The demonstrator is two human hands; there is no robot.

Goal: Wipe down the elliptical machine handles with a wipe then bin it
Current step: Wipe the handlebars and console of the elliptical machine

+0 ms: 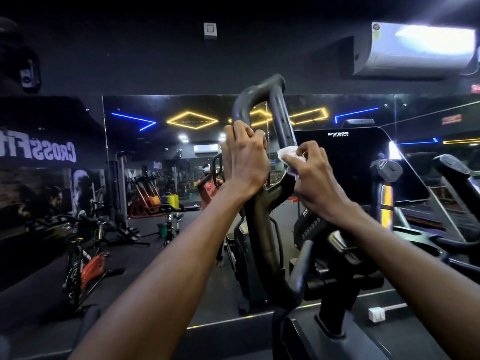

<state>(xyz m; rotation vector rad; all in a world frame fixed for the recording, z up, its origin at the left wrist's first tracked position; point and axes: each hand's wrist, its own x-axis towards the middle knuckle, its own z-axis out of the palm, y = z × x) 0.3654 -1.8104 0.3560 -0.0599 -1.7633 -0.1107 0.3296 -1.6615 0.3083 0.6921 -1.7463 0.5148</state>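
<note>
The elliptical machine point(306, 255) fills the centre and lower right of the frame, its looped handle point(259, 105) rising to upper centre. The left hand point(244, 159) grips the loop's left bar, fingers curled round it, steadying it. The right hand point(315, 175) pinches a crumpled white wipe point(288, 153) against the right bar, centre frame. The wiping step looks to be underway; next the wipe likely must travel along the rest of the loop, then the other handle point(384, 167) at right. No bin shows.
</note>
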